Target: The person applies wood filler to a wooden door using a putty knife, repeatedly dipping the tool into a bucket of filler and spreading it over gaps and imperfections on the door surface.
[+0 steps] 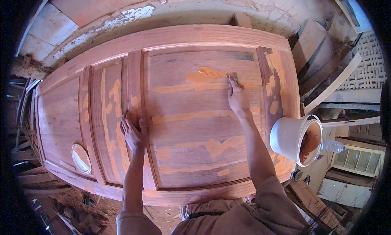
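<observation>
A panelled wooden door lies flat before me, streaked with orange wood filler in bands across its panels and frame. My right hand is closed on a small putty knife, whose blade meets the upper part of the large panel. Just left of the blade is a thick, wavy ridge of wood filler. My left hand rests on the upright between two panels, fingers spread, holding nothing. Most of the putty knife is hidden by my fingers.
A white bucket with orange-brown filler inside leans at the door's right edge. A round white lid lies at the left. Beyond the bucket are a clear plastic bottle and a curved wooden piece. A wall runs behind the door.
</observation>
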The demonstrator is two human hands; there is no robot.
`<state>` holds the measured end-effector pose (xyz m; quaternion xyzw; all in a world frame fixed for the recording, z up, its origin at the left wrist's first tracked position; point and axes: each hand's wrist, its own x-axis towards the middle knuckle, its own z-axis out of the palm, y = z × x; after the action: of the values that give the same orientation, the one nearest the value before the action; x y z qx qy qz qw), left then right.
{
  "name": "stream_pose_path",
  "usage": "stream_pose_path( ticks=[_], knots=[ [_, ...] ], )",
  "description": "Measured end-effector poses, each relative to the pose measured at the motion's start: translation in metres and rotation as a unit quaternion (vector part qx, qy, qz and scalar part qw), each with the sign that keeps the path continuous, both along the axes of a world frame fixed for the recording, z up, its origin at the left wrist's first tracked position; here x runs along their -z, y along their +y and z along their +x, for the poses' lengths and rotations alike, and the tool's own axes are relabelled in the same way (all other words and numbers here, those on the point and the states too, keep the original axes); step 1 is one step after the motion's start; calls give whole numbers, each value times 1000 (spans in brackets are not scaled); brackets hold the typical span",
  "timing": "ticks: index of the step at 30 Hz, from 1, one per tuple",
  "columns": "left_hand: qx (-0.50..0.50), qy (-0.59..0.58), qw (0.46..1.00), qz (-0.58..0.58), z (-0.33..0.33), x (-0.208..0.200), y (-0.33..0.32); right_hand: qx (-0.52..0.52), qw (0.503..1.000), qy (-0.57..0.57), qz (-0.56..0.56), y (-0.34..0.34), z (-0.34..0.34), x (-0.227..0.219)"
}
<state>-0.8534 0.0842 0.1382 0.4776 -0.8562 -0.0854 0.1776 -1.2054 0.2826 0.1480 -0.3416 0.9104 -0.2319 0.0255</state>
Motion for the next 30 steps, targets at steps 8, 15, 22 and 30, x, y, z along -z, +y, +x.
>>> stream_pose_path(
  ticks=[8,15,22,30],
  knots=[
    [11,2,1000,0,-5,-5,1,2,999,-3,42,14,-15,10],
    [-6,2,1000,-3,1,-4,-2,-25,994,-73,71,37,-28,-20],
    [-12,-10,999,32,-3,-12,-1,-268,938,-150,162,-94,-37,-91],
    [-12,-10,1000,25,-2,-8,-1,-386,851,-95,343,-142,-57,-69]
  ],
)
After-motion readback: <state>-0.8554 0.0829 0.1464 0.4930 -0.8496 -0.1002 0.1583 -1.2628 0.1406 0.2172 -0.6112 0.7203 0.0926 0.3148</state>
